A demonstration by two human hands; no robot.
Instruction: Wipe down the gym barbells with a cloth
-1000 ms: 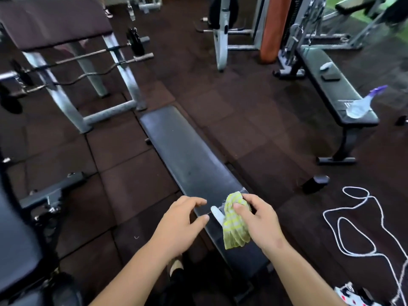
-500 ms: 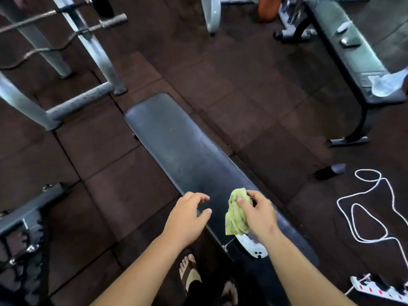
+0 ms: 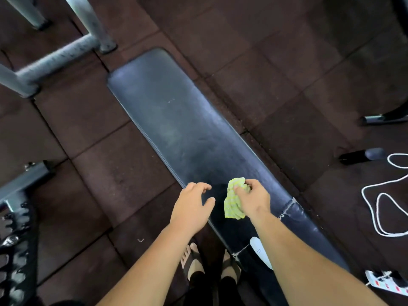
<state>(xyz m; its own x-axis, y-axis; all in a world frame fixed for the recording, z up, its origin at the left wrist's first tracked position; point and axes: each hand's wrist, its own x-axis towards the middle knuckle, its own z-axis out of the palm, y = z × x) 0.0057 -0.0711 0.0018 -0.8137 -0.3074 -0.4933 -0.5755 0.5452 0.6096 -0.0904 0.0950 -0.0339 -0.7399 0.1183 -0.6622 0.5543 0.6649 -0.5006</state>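
currently: cloth in right hand above bench, no barbell in frame

item 1, cloth (image 3: 234,199): yellow-green, checked, bunched; lower centre of the frame, over the near part of the bench.
item 2, right hand (image 3: 254,199): grip clenched around the cloth, thumb and fingers pinching its upper end, the rest hanging below the palm.
item 3, left hand (image 3: 191,206): just left of the cloth, apart from it; grip released, fingers curled and spread, holding nothing, at the bench's left edge.
item 4, bench (image 3: 176,120): black padded top, running diagonally from upper centre to lower right; worn and torn near the lower end.
item 5, white object (image 3: 260,252): lying on the bench under the right forearm; kind cannot be told.
item 6, grey metal frame (image 3: 57,56): upper left.
item 7, white cord (image 3: 379,206): looped on the floor, right edge.
item 8, power strip (image 3: 388,283): lower right corner.
item 9, sandalled feet (image 3: 194,259): bottom centre, on the dark floor tiles (image 3: 276,51).
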